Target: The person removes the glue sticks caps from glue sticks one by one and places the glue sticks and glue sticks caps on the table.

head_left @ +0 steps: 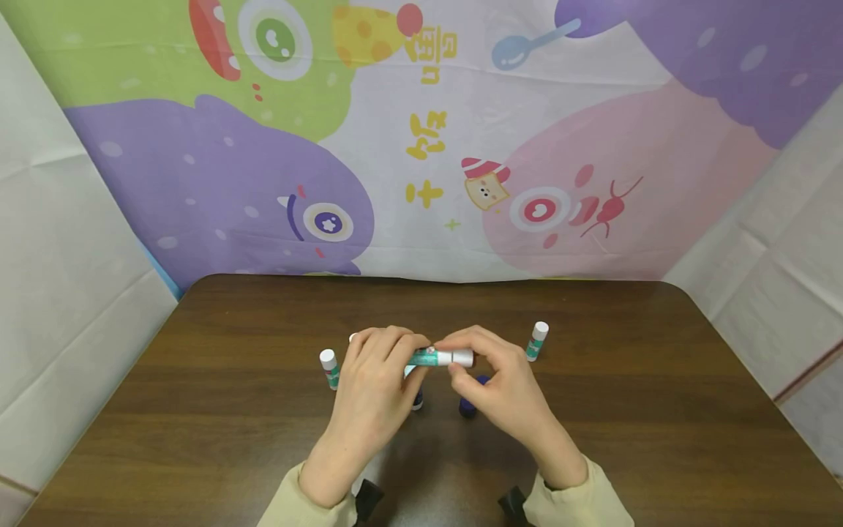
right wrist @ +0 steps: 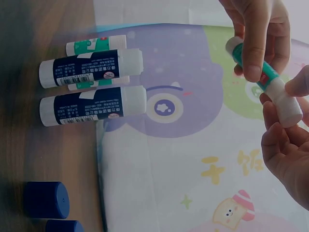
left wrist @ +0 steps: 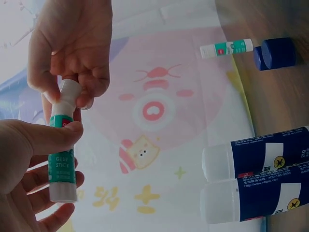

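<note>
Nearest you, your left hand (head_left: 372, 377) has its fingers wrapped round a small cylindrical glue stick with a green label (head_left: 424, 357), held above the brown wood-grain table (head_left: 626, 410), while your right hand (head_left: 503, 377) pinches its white cap (head_left: 464, 358). Below your hands sit two round navy-blue caps (right wrist: 47, 199) and two larger navy-blue glue sticks with whitish ends (left wrist: 270, 193). Farther out, two green-labelled white-capped glue sticks (head_left: 329, 369) stand to your left, one partly hidden, and a matching stick (head_left: 537, 341) to your right. Beyond the table hangs a cartoon-printed cloth (head_left: 428, 241).
</note>
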### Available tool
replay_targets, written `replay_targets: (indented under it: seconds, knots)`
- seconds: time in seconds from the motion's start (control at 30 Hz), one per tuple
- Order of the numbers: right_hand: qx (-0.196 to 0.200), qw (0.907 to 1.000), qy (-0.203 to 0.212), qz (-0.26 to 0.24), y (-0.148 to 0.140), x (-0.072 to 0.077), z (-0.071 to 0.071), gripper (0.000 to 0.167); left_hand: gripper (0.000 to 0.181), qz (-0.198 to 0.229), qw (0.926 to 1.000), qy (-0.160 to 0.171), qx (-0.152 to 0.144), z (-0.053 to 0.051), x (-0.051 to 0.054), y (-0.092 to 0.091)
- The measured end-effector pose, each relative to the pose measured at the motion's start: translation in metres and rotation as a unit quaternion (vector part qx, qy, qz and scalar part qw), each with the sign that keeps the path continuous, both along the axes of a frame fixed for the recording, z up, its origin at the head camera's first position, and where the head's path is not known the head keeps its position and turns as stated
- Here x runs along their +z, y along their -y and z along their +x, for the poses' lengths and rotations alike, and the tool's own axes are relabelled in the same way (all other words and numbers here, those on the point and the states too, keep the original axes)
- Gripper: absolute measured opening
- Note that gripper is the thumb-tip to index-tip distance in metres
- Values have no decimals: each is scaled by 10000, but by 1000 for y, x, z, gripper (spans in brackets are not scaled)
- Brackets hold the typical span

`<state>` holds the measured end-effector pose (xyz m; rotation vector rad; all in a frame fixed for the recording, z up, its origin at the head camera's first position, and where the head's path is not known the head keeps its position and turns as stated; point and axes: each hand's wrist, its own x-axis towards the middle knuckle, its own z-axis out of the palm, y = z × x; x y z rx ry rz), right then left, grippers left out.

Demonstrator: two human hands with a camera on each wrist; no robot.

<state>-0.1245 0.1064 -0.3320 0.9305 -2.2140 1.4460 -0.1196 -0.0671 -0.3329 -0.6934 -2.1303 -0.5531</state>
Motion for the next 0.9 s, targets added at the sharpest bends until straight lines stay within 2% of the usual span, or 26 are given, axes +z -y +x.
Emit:
replay_targets:
  seconds: [0.17, 0.4, 0.63, 0.9]
  knots:
    - [31, 10000, -66, -26, -1, -7, -3, 27, 19, 27, 10000, 34, 30, -1, -1, 0]
    - [-1, 10000, 6, -6, -1, -6, -3, 26, 16, 105, 9999, 75, -22, -1, -4, -1]
    - [180, 9998, 50, -106, 0, -6, -4, 39, 22, 76, 10000, 17, 3, -5, -9, 0]
    - [191, 9996, 203, 14, 0, -6, -3, 35, 24, 72, 9999, 115, 17, -8, -12, 1]
